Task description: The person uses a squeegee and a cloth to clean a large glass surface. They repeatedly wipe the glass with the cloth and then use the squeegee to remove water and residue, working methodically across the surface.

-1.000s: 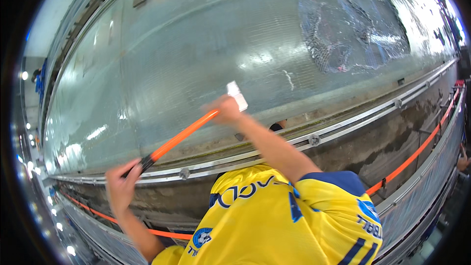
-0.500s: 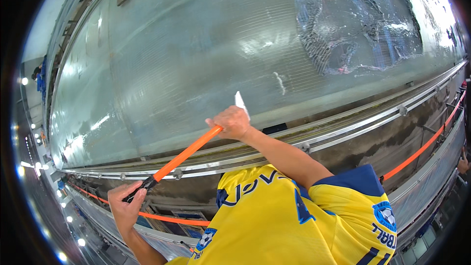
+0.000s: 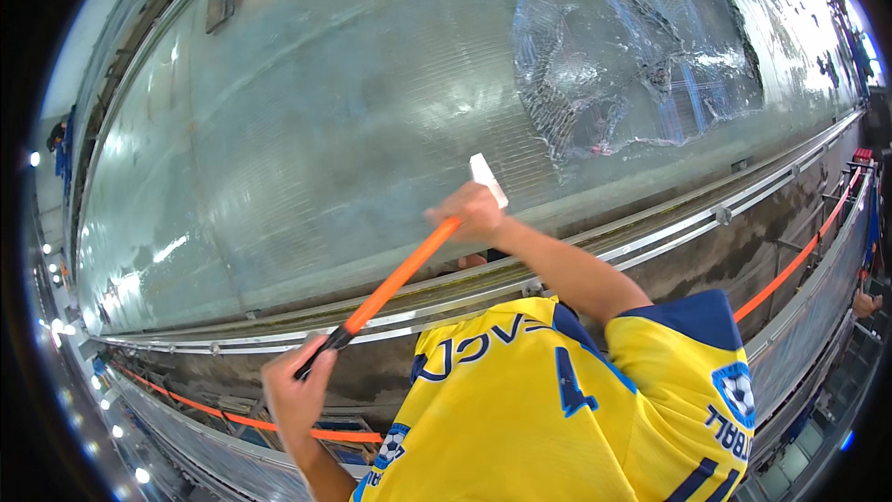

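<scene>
Right hand (image 3: 474,211) over glossy grey-green panel (image 3: 307,149), left hand (image 3: 295,389) outside, grip orange-shafted, white-headed tool (image 3: 401,274): seemingly surface work, next wanting steadiness.

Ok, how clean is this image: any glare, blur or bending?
Head view: strong glare on the glossy surface at upper right, smaller patches at lower left; right hand on the orange handle looks slightly blurred; metal rail bows; corners black.

handle (image 3: 405,269): smooth plastic (apparently) | sheet (image 3: 307,149): glossy | patch (image 3: 641,84): rough, wrinkled | rail (image 3: 260,340): shiny metal | shirt (image 3: 502,437): cloth
</scene>
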`<action>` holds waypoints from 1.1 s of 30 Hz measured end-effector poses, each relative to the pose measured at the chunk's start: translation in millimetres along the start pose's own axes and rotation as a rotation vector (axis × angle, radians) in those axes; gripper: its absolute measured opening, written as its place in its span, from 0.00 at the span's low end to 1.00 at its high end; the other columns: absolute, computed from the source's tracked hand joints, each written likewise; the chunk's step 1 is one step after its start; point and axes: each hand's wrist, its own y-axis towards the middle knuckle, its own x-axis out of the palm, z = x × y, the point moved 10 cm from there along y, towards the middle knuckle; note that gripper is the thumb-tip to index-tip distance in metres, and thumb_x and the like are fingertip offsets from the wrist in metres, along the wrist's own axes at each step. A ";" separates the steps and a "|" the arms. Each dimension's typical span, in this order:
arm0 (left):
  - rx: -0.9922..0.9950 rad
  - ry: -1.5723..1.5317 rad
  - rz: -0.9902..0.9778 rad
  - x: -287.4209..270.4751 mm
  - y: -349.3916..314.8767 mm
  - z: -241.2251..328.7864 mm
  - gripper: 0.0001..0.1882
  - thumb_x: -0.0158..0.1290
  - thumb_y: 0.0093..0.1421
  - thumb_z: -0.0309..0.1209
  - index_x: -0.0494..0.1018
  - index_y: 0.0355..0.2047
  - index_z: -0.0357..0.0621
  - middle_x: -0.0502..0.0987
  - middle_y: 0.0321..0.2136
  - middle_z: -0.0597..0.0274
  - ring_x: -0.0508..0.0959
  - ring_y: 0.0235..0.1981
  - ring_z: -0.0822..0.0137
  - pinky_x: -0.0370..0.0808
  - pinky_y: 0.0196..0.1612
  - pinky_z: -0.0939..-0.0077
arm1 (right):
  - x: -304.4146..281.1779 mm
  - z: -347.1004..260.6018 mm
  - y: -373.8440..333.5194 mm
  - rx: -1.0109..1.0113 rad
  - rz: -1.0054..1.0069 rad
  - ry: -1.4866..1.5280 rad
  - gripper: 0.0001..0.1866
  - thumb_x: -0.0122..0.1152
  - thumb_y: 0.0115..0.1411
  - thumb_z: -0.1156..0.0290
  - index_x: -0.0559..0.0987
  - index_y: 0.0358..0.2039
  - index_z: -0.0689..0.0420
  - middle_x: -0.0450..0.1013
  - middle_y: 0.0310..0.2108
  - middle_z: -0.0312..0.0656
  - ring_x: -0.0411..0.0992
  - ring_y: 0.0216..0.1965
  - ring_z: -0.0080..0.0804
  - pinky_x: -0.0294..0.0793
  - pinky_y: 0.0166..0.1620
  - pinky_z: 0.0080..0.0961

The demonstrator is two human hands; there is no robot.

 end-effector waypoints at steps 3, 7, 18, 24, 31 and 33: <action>-0.261 -0.089 0.176 -69.8 -72.6 -81.8 0.13 0.60 0.60 0.26 0.80 0.42 0.28 0.80 0.23 0.61 0.76 0.24 0.76 0.72 0.30 0.81 | 129.9 -79.1 20.3 -0.082 -0.162 0.187 0.21 0.65 0.56 0.58 0.71 0.11 0.49 0.68 0.12 0.37 0.69 0.17 0.42 0.69 0.23 0.39; -0.472 -0.194 0.322 -101.5 -162.5 -173.0 0.16 0.61 0.58 0.26 0.79 0.44 0.28 0.78 0.23 0.62 0.74 0.22 0.76 0.70 0.28 0.82 | 238.2 -162.1 43.2 -0.176 -0.339 0.292 0.21 0.61 0.59 0.52 0.74 0.14 0.50 0.71 0.15 0.37 0.71 0.21 0.45 0.71 0.28 0.41; -0.540 -0.147 0.411 -149.2 -42.9 -128.1 0.17 0.64 0.55 0.25 0.80 0.43 0.28 0.79 0.23 0.63 0.74 0.23 0.77 0.71 0.28 0.81 | 305.0 -107.0 165.8 -0.228 -0.592 0.240 0.19 0.55 0.63 0.47 0.83 0.22 0.42 0.74 0.17 0.37 0.75 0.24 0.41 0.74 0.35 0.43; -0.305 0.112 0.215 -184.6 143.4 -68.6 0.17 0.65 0.54 0.28 0.81 0.42 0.29 0.80 0.23 0.66 0.72 0.26 0.80 0.70 0.32 0.83 | 251.5 24.9 273.4 -0.142 -0.331 0.024 0.08 0.65 0.52 0.54 0.87 0.33 0.33 0.78 0.21 0.32 0.77 0.23 0.38 0.75 0.29 0.37; 0.263 -0.042 0.000 -78.8 309.0 72.0 0.16 0.63 0.60 0.33 0.82 0.46 0.40 0.79 0.21 0.66 0.70 0.23 0.80 0.69 0.27 0.79 | 42.8 216.3 298.1 0.153 -0.241 -0.397 0.11 0.66 0.57 0.55 0.83 0.21 0.44 0.79 0.22 0.34 0.78 0.26 0.38 0.78 0.35 0.36; 0.238 -0.106 -0.042 -57.9 304.3 72.0 0.16 0.62 0.60 0.34 0.81 0.47 0.40 0.79 0.21 0.65 0.70 0.23 0.80 0.69 0.27 0.79 | 16.2 216.7 282.5 0.139 -0.205 -0.435 0.19 0.65 0.58 0.52 0.79 0.15 0.48 0.76 0.18 0.36 0.76 0.24 0.41 0.76 0.32 0.39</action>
